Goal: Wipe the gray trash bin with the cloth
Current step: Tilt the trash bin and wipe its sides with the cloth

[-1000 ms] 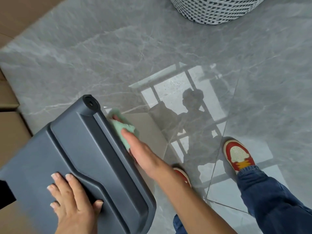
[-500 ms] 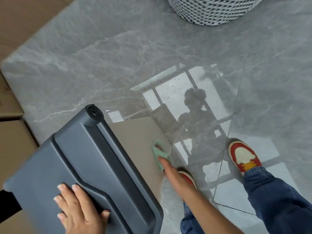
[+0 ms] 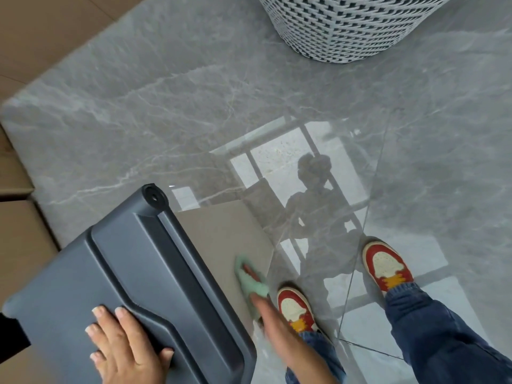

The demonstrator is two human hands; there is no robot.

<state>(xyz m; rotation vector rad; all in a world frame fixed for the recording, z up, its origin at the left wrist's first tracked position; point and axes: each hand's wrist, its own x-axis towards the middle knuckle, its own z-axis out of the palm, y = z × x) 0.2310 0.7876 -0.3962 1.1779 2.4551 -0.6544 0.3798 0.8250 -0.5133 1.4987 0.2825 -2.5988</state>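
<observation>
The gray trash bin (image 3: pixel 227 239) stands at the lower left, seen from above, with its dark gray lid (image 3: pixel 110 273) closed. My left hand (image 3: pixel 124 345) lies flat on the lid near its front handle recess, fingers spread. My right hand (image 3: pixel 271 314) presses a pale green cloth (image 3: pixel 249 284) against the bin's lighter gray side wall, low down near its lower right corner. Part of the cloth is hidden under my fingers.
The glossy gray marble floor (image 3: pixel 194 120) reflects a window and a person. A white and dark woven basket (image 3: pixel 346 26) stands at the top. My red and cream shoes (image 3: pixel 385 264) and blue jeans are at the lower right. Brown cardboard (image 3: pixel 19 239) borders the left.
My right hand has slid the cloth from the top of the side wall, just under the lid edge, down to its lower part. My left hand has stayed on the lid.
</observation>
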